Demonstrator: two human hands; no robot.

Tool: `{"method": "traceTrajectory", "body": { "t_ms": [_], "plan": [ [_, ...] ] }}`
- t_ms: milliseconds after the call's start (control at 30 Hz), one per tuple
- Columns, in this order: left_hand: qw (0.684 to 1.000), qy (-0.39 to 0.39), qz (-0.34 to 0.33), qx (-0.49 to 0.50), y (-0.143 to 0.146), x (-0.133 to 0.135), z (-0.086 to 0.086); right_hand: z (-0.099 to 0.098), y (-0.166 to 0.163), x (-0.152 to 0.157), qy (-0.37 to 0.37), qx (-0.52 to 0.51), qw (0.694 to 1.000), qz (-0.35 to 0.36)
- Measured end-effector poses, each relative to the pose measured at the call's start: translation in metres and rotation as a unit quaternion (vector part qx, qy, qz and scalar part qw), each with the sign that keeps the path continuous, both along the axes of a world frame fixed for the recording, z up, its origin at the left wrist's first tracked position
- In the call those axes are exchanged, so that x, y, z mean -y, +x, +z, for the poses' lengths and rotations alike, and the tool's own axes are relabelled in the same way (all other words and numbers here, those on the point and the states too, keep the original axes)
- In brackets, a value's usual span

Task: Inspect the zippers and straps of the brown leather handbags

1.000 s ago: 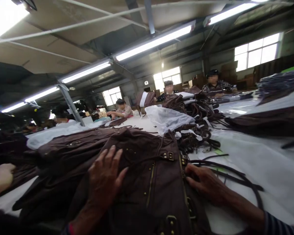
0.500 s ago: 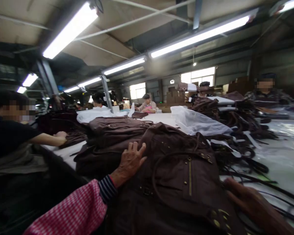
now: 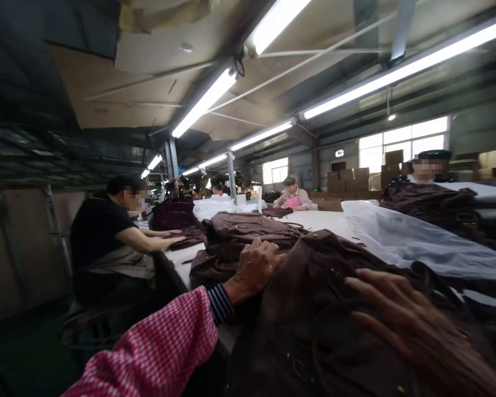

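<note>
The dark brown leather bag (image 3: 314,309) with brass-coloured studs lies on the near end of the long white table (image 3: 326,220), directly under both hands, and fills the lower centre of the view. Compared with half a second ago, the view has swung left: the loose dark straps to the right of the bag are out of frame, and the seated person in a black top (image 3: 103,231) to the bag's left now shows in full. The right hand (image 3: 400,314), previously at the bag's lower right edge, now lies on top of the bag. The left hand (image 3: 254,270), previously flat with the fingers extended, is now bent at the knuckles. Left hand pose: fingers curled and closed on the bag's upper left edge, wrist straight, forearm coming in from the lower left in a pink-and-white checked sleeve (image 3: 161,353) with a dark striped cuff (image 3: 221,302). Right hand pose: open, palm down, fingers spread and pointing left across the bag's upper face; it is blurred. Just behind the bag lies a stack of similar brown leather bags (image 3: 240,231), touching it on the left-hand side. Behind the bag to the right lies a sheet of clear plastic film (image 3: 409,242). Well beyond the bag, a person in a pink apron (image 3: 292,196) sits at the table's far end.
</note>
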State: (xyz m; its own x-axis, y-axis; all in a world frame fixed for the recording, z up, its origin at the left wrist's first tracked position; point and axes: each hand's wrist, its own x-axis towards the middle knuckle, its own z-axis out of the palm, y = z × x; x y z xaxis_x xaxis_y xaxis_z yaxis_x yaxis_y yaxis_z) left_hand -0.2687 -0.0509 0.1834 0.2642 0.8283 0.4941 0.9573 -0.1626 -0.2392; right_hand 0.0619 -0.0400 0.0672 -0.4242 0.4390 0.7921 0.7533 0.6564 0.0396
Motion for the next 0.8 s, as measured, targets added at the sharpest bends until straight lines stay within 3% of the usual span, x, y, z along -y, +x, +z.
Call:
{"method": "traceTrajectory", "body": {
  "t_ms": [133, 233, 367, 467, 533, 667, 800],
  "plan": [
    [0.997, -0.02, 0.059, -0.037, -0.042, -0.038, 0.04, -0.051, -0.058, -0.024, 0.044, 0.091, 0.994, 0.043],
    [0.993, -0.072, 0.083, -0.031, -0.066, -0.066, 0.047, -0.074, -0.059, -0.034, 0.053, 0.107, 0.992, 0.046],
    [0.989, -0.121, 0.09, 0.009, -0.078, -0.087, 0.048, -0.069, -0.049, -0.036, 0.075, 0.111, 0.989, 0.06],
    [0.984, -0.115, 0.117, 0.064, -0.081, -0.098, 0.066, -0.06, -0.051, -0.033, 0.088, 0.113, 0.988, 0.059],
    [0.978, -0.085, 0.154, 0.11, -0.082, -0.107, 0.089, -0.056, -0.053, -0.03, 0.088, 0.113, 0.988, 0.054],
    [0.956, 0.019, 0.207, 0.205, -0.07, -0.123, 0.151, -0.052, -0.055, -0.026, 0.069, 0.112, 0.99, 0.051],
    [0.937, 0.155, 0.17, 0.263, -0.035, -0.113, 0.21, -0.056, -0.053, -0.025, 0.017, 0.112, 0.992, 0.05]
  ]
}}
